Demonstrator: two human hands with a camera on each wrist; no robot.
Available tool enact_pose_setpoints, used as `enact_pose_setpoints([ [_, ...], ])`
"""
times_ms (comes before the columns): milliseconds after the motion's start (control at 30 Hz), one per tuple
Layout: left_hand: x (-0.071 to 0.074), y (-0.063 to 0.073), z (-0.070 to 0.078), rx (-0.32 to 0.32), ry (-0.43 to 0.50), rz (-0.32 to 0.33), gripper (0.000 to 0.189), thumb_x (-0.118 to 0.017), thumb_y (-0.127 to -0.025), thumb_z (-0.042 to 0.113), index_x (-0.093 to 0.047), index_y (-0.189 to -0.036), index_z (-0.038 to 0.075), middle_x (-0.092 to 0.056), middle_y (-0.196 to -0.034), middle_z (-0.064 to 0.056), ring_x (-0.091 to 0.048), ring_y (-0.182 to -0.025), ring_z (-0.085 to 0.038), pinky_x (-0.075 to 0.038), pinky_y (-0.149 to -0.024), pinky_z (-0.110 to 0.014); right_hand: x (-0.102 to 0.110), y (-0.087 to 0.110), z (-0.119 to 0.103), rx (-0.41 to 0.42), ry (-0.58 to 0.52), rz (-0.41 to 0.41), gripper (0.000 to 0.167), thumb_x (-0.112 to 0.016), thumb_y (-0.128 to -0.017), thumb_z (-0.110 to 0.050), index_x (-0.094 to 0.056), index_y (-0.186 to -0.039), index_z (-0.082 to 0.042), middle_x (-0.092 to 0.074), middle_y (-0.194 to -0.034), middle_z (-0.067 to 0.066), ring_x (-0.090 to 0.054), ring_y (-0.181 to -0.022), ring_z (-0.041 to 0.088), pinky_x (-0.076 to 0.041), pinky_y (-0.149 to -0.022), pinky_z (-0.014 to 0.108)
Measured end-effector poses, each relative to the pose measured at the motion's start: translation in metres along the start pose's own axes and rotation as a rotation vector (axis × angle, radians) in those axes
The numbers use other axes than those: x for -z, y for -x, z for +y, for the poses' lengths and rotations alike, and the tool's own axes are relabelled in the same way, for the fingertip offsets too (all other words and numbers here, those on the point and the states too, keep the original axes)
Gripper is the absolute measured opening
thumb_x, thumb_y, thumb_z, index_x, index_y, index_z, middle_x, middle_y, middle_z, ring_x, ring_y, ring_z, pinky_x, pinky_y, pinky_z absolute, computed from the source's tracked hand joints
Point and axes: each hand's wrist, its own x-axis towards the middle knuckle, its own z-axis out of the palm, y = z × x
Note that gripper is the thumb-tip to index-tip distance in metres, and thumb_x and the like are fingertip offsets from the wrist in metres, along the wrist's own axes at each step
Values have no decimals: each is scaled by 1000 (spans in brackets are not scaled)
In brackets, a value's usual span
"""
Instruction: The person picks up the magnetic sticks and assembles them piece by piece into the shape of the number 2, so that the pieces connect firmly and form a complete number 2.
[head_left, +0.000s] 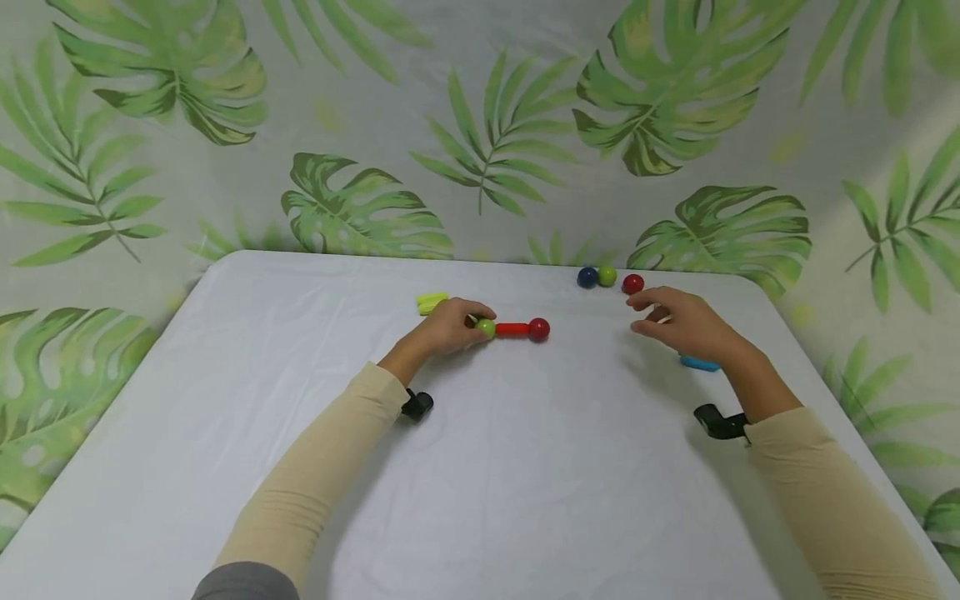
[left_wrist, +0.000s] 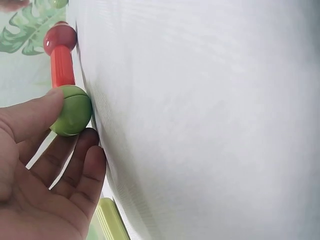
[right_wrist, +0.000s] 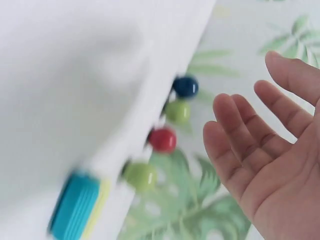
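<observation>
Thumb and fingers of my left hand (head_left: 453, 327) pinch a green ball (left_wrist: 75, 111). That ball meets one end of a short red rod (head_left: 512, 330), and a red ball (head_left: 538, 329) is at the rod's other end. The three lie in a line on the white table. My right hand (head_left: 686, 323) hovers above the right side with relaxed fingers, holding nothing; its palm shows in the right wrist view. Closest to its fingertips in the head view is a separate red ball (head_left: 633, 284). A blue rod (head_left: 699, 363) lies partly behind the right wrist.
Yellow-green rods (head_left: 431, 302) lie just beyond my left hand. Along the far edge sit a dark blue ball (head_left: 587, 277) and a green ball (head_left: 607, 277). The right wrist view shows another green ball (right_wrist: 140, 176) near the blue rod. A leaf-patterned cloth hangs behind the table.
</observation>
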Motion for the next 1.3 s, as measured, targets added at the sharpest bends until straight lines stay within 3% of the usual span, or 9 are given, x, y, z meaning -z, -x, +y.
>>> enact_pose_setpoints([
  [167, 0, -2, 0, -7, -33, 2, 37, -69, -92, 15, -67, -129, 13, -67, -126, -10, -57, -96, -20, -49, -77, -25, 15, 31, 26, -83, 33, 39, 44, -60, -99, -33, -56, -134, -6, -58, -135, 21, -63, -113, 40, -54, -89, 51],
  [300, 1, -2, 0, -8, -67, 7, 40, -68, -93, 16, -65, -132, 12, -66, -132, -11, -58, -106, -22, -51, -90, -32, 20, 48, 48, -109, 59, 69, 45, -60, -99, -34, -56, -134, -6, -60, -134, 21, -64, -110, 36, -53, -80, 36],
  [400, 1, -3, -1, -7, -86, 13, 40, -67, -93, 15, -64, -134, 12, -65, -134, -11, -59, -112, -22, -50, -98, -36, 20, 60, 62, -105, 62, 100, 43, -62, -98, -31, -58, -133, -6, -61, -133, 21, -65, -99, 5, -50, -74, 25],
  [500, 1, -4, -2, -10, -100, 14, 40, -66, -94, 14, -64, -133, 12, -65, -132, -11, -58, -107, -23, -51, -95, -36, 18, 70, 73, -97, 59, 123, 41, -63, -97, -28, -59, -131, -5, -61, -132, 21, -48, -88, -24, -49, -69, 19],
  [600, 1, -4, -2, -10, -93, 11, 39, -65, -94, 14, -65, -133, 13, -65, -132, -11, -57, -103, -22, -50, -92, -35, 17, 77, 79, -97, 60, 125, 40, -63, -97, -26, -59, -131, -4, -61, -131, 23, -37, -86, -32, -48, -68, 18],
  [700, 2, -5, -1, -6, -81, 5, 39, -65, -94, 15, -65, -133, 14, -64, -132, -10, -56, -102, -22, -49, -91, -34, 16, 79, 83, -113, 70, 105, 40, -63, -97, -25, -59, -130, -2, -61, -131, 24, -46, -88, -25, -49, -69, 19],
  [800, 2, -7, -1, 3, -83, -6, 39, -65, -94, 16, -65, -133, 16, -64, -132, -9, -55, -100, -21, -48, -87, -31, 13, 78, 85, -127, 76, 77, 40, -63, -97, -23, -59, -130, 0, -61, -129, 26, -67, -97, 7, -49, -69, 20],
  [900, 4, -9, -1, 13, -67, -17, 39, -65, -94, 16, -65, -133, 17, -64, -132, -7, -55, -97, -19, -47, -80, -27, 8, 73, 88, -124, 92, 70, 36, -62, -98, -19, -59, -128, 1, -63, -122, 27, -65, -103, 40, -49, -68, 21],
  [1300, 5, -12, -6, 22, -8, -36, 40, -66, -93, 16, -65, -133, 17, -63, -132, -10, -55, -98, -20, -47, -76, -23, -14, 64, 80, -57, 217, 62, 24, -67, -90, -9, -68, -110, 3, -64, -98, 17, -62, -92, 34, -51, -81, 51],
])
